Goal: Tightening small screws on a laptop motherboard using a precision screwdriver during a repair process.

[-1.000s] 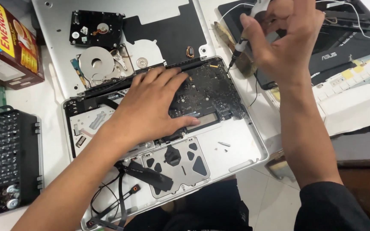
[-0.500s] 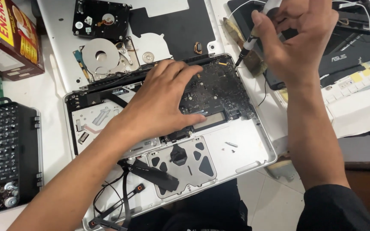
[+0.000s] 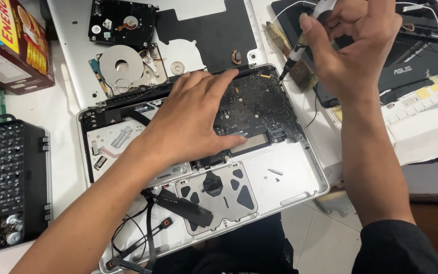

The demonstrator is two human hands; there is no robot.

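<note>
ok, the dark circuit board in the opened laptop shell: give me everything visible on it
The circuit board is dark, almost black, flat and dense with small components. It lies in the upper right part of the silver laptop shell, above the trackpad underside. The left hand rests palm down across its left part and hides it. The screwdriver in the right hand points its tip at the board's top right corner; contact is unclear.

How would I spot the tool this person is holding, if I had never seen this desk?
Start at the opened silver laptop shell in the middle, with its dark circuit board. Above the board's upper right corner, the right hand pinches a slim screwdriver, its black tip angled down toward that corner. It is the only pen-shaped tool that is held; the loose bits sit in the black case at far left.
</note>
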